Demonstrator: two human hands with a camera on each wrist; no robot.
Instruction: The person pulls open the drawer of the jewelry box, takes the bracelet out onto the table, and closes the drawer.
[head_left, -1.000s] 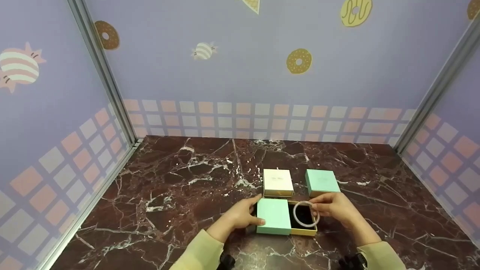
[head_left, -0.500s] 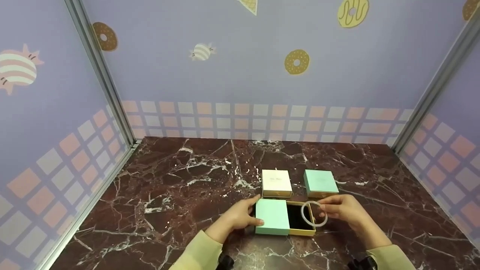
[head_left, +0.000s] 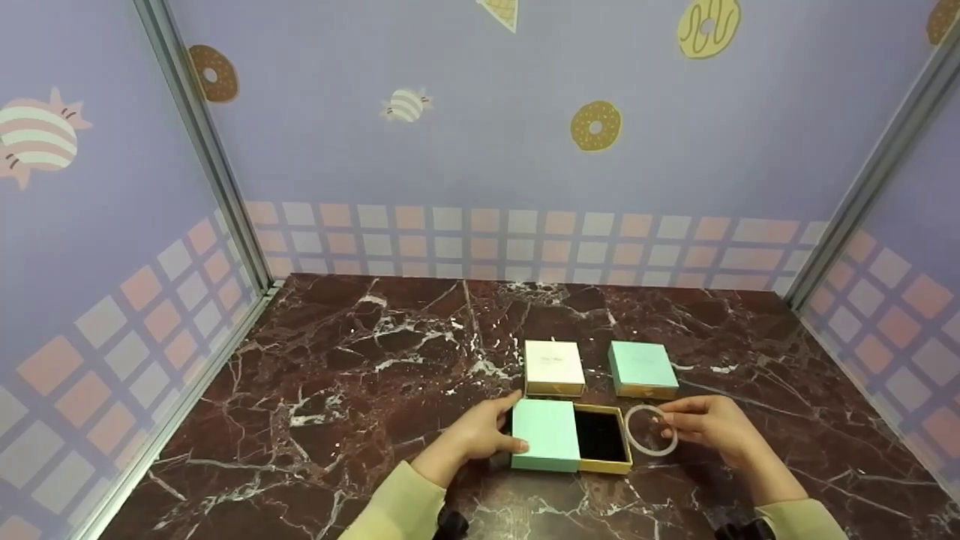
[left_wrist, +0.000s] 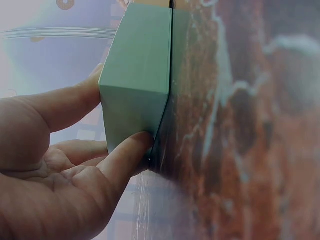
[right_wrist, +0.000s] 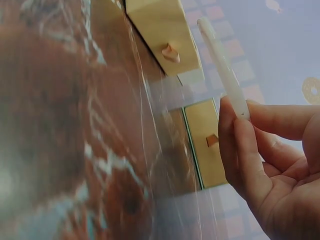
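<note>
A mint-green drawer box [head_left: 545,433] lies near the table's front, its gold-edged tray [head_left: 602,439] with a black lining slid out to the right. My left hand [head_left: 477,431] grips the left end of the box's cover; in the left wrist view, thumb and fingers [left_wrist: 127,155] press its sides. Just right of the tray, my right hand [head_left: 709,424] pinches a pale, whitish bangle [head_left: 651,430] by its right edge. In the right wrist view the bangle [right_wrist: 225,67] appears nearly edge-on between the fingertips. No item shows on the visible part of the lining.
Behind the opened box sit a cream box [head_left: 553,366] and, to its right, a teal box [head_left: 643,366], both closed. The dark red marbled table [head_left: 360,405] is bounded by patterned walls [head_left: 480,165] at the back and sides.
The bangle, in my right hand's pinch, has moved right, from over the black-lined tray to beyond the tray's right edge. My left hand has stayed on the box.
</note>
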